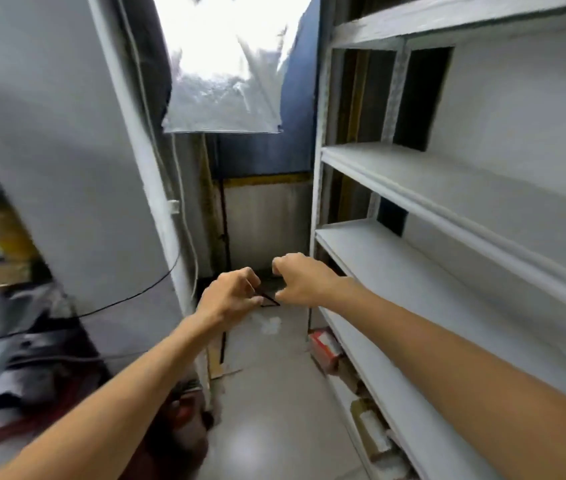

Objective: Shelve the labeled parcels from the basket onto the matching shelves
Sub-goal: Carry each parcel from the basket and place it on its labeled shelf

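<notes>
Both my arms reach forward into a narrow aisle. My left hand point(229, 296) and my right hand point(304, 280) hover close together above the floor, fingers curled, holding no parcel. A thin dark line point(269, 298) shows between their fingertips; I cannot tell whether it is held or lies on the floor behind. The white shelf rack point(413, 268) stands at my right, its upper boards bare. A red-and-white box point(324, 346) and several brown parcels point(371, 424) lie on its lowest level. No basket is in view.
A tall grey cabinet point(66, 161) closes the left side, with black cables and dark clutter point(32, 358) at its foot. A clear plastic sheet point(226, 98) hangs over the aisle's far end. The grey floor point(274, 410) runs between cabinet and rack.
</notes>
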